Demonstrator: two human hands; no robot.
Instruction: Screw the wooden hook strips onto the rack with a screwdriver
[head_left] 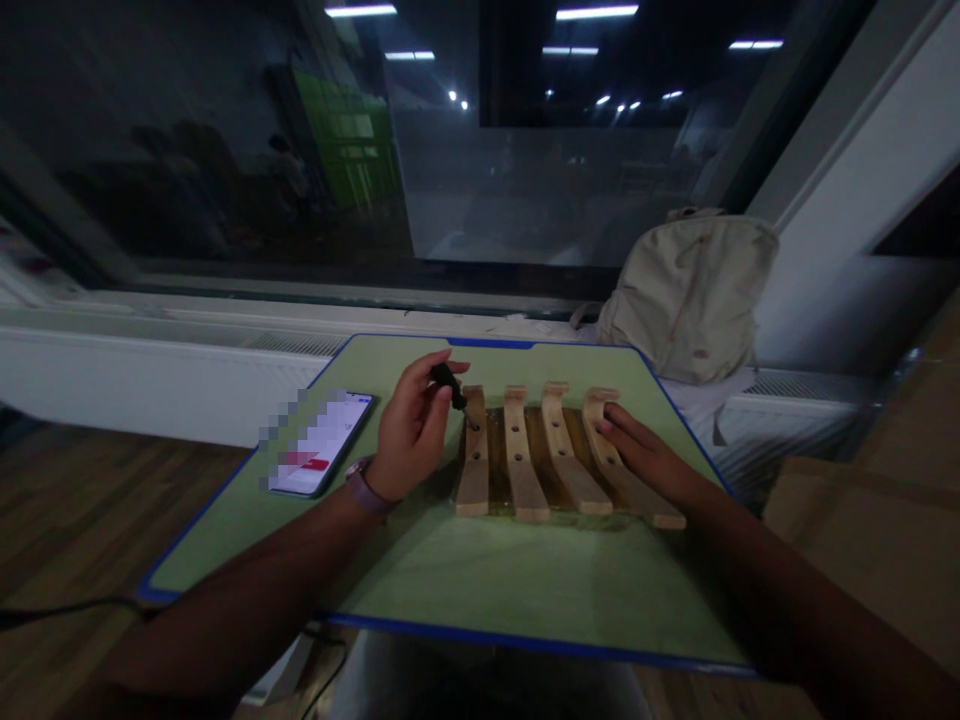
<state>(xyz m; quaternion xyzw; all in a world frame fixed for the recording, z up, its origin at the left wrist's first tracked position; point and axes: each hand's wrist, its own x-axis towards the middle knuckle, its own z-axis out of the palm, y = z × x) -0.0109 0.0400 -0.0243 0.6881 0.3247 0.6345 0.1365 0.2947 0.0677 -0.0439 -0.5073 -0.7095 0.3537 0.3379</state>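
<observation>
My left hand (414,425) is closed around the black handle of a small screwdriver (448,384). Its thin tip points down at the upper hole of the leftmost curved wooden hook (472,490). Several such hooks stand side by side across a glossy brown board (497,455), each with two dark holes or screws along its length. At the far end the hooks curl upward. My right hand (645,455) grips the rightmost hook (606,440) at its right edge, the fingertips curled against the wood; its thumb is mostly hidden.
The pale green table (450,580) has a blue rim. A phone (322,445) with a lit screen lies left of my left hand. Behind the table on the right, a beige backpack (694,290) leans near the window. A cardboard box (862,540) stands at the right, and a cable (67,608) runs at lower left.
</observation>
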